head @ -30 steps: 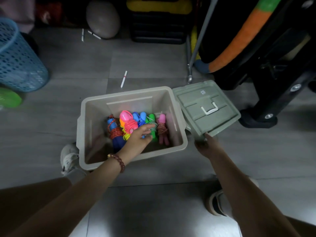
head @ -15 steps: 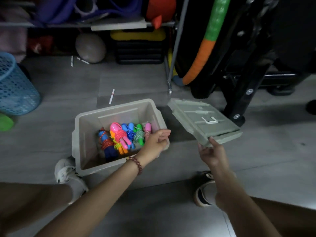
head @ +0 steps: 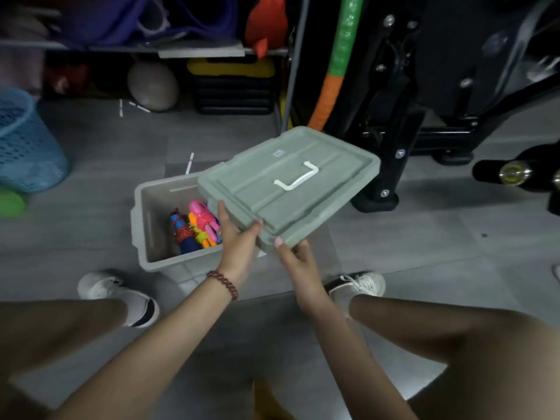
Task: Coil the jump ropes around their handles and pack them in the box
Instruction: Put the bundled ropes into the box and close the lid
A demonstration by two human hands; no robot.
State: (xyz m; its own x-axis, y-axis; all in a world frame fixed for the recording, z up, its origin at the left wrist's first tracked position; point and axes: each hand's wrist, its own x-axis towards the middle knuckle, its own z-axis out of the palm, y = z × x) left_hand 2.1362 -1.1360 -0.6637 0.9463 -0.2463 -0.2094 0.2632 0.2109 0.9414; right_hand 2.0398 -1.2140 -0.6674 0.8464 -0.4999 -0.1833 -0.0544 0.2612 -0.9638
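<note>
Both hands hold the grey lid [head: 288, 183] by its near edge. The left hand [head: 239, 237] has its fingers curled round the rim; the right hand [head: 298, 262] has its thumb on top, with the other fingers hidden beneath. The lid hangs tilted over the right part of the box [head: 145, 225], which sits on the floor [head: 91, 147]. The coiled jump ropes [head: 198, 225] lie inside it — pink, blue and orange, visible at the left.
</note>
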